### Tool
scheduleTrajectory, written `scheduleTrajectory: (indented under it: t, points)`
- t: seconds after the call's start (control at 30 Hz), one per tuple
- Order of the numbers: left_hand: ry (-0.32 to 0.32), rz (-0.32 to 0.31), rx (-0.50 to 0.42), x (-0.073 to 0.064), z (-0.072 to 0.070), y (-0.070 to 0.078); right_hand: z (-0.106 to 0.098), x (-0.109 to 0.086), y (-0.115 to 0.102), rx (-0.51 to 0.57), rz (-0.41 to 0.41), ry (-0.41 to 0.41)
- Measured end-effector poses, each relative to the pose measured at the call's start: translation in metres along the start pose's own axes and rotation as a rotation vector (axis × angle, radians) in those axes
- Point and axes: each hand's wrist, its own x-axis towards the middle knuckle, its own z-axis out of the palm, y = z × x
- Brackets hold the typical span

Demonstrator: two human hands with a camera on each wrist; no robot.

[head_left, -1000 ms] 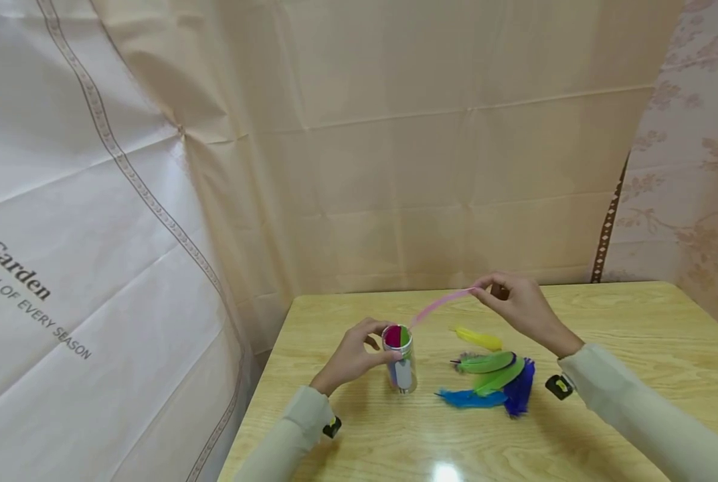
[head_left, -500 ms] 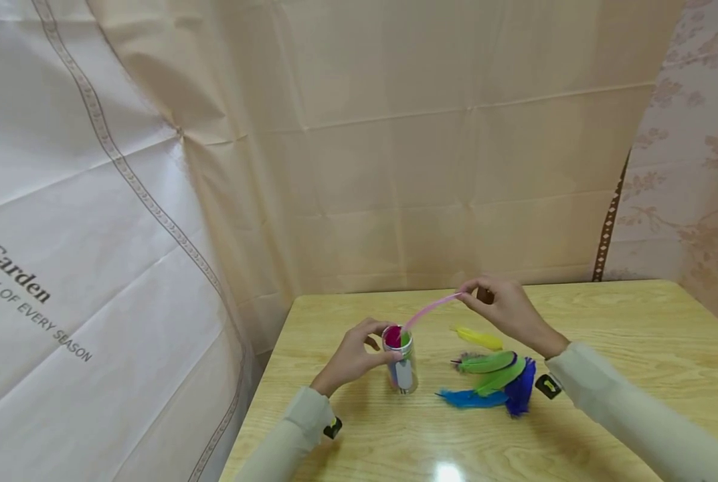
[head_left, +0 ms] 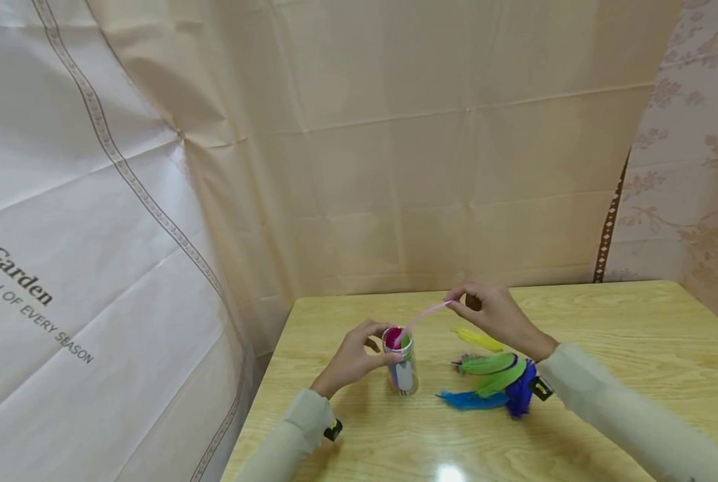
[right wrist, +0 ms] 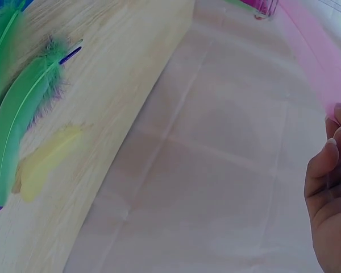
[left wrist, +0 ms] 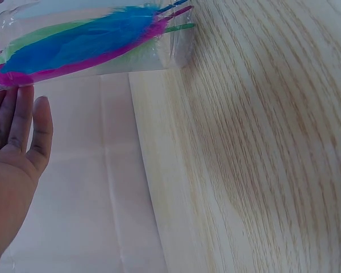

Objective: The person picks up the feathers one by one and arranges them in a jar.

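Behind a wood-grain table (head_left: 636,348), creased beige cloth (head_left: 395,167) is hanging. The left hand (head_left: 354,356) is gripping a clear jar (head_left: 405,376) near its rim, presumably to steady it; the right hand (head_left: 496,316) is pinching a pink feather (right wrist: 318,54), whose far end is dipping into the jar.

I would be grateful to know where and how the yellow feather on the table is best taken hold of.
I would pinch the yellow feather by its narrow quill end, from above and the left: it lies on the table with that tip clear, while its broader end lies close to the green feathers.
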Motion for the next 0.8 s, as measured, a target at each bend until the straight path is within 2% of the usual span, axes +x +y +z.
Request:
scheduleTrajectory:
  t: [0.57, 0.8]
  points:
    - [0.002, -0.001, 0.017, 0.0, -0.001, 0.002, 0.015, 0.006, -0.005, -0.025, -0.153, -0.009]
    - [-0.004, -0.007, 0.02, 0.0, -0.001, 0.002, 0.022, 0.007, -0.007, 0.021, -0.173, -0.046]
